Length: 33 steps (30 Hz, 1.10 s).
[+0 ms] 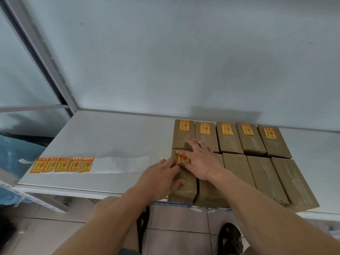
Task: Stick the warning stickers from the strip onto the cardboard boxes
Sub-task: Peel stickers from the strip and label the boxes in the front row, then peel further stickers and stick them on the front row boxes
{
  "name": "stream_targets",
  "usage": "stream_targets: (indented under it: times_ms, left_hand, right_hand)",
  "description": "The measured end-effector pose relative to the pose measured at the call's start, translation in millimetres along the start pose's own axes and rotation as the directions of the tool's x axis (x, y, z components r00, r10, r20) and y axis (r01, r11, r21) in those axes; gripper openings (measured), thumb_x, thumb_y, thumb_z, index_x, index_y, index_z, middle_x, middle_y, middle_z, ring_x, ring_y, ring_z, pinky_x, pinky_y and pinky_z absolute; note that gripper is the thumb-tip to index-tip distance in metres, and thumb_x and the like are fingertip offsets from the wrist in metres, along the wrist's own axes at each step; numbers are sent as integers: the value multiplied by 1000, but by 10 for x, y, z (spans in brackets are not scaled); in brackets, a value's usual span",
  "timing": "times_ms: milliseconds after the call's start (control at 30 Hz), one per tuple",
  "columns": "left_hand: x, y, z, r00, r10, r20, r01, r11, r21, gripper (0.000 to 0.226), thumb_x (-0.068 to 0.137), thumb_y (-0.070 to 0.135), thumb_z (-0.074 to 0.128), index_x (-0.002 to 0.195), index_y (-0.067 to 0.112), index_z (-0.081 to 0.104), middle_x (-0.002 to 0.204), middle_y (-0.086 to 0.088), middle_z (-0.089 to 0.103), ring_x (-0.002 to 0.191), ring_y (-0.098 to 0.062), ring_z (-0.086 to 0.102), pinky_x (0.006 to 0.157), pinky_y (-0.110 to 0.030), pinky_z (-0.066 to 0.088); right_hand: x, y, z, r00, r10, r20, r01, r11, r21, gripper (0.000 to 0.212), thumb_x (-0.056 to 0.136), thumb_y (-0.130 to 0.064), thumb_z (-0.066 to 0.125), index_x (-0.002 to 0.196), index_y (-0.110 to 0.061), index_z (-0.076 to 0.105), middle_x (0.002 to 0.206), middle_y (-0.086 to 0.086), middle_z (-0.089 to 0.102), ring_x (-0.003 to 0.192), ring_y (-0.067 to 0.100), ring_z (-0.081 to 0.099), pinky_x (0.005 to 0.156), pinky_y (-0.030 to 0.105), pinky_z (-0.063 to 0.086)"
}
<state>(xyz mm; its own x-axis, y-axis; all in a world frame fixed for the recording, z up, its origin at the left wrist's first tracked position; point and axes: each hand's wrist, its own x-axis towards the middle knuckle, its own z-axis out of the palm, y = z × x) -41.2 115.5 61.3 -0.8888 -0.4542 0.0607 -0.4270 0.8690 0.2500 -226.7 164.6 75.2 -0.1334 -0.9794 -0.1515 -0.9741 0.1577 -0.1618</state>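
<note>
Two hands press a red-and-yellow sticker onto the far end of the near-left box, one of ten brown cardboard boxes lined up in two rows of five on a white shelf. The right hand lies flat and spread across the top, fingers stretched toward the back row, thumb resting beside the sticker; it grips nothing. The left hand rests on the box's left edge, fingers extended with their tips at the sticker's lower left corner, thumb curled against the top; whether it pinches the sticker's edge cannot be told. All five boxes of the back row already carry a sticker at their far ends, while the other four boxes of the front row are bare. To the left, well apart from the boxes, a white backing strip lies flat along the shelf, with five stickers left in a row at its far left end and the stretch nearest the hands peeled bare. Behind stands a pale wall, and below the shelf's front edge lies a tiled floor.
</note>
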Motion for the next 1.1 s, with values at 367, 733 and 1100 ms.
stream_targets:
  times_ms: [367,733,1100]
  left_hand:
    - [-8,29,-40,999,25,-22,-25,999,32,41,97,53,35,118,21,51,118,1,49,97,-15,50,77,-26,42]
    - [-631,-811,-441,997,-11,-77,35,948,316,41,89,46,38,83,19,68,85,0,62,70,-21,60,61,-33,51]
    - [-1454,-1964,-568,969,-242,-46,239,873,426,31,91,43,50,91,20,70,88,-1,64,75,-21,61,67,-36,53]
  right_hand:
    - [-71,89,8,997,55,-52,-56,998,-15,54,91,-67,39,138,-41,44,154,-4,27,143,21,15,115,48,18]
    - [359,-742,-285,963,-200,-181,192,980,-59,38,101,-39,38,134,-27,53,142,-5,47,133,19,39,109,36,28]
    - [1137,-2107,177,916,-393,-78,384,916,-116,33,101,-31,38,124,-19,58,122,4,58,111,26,53,89,38,46]
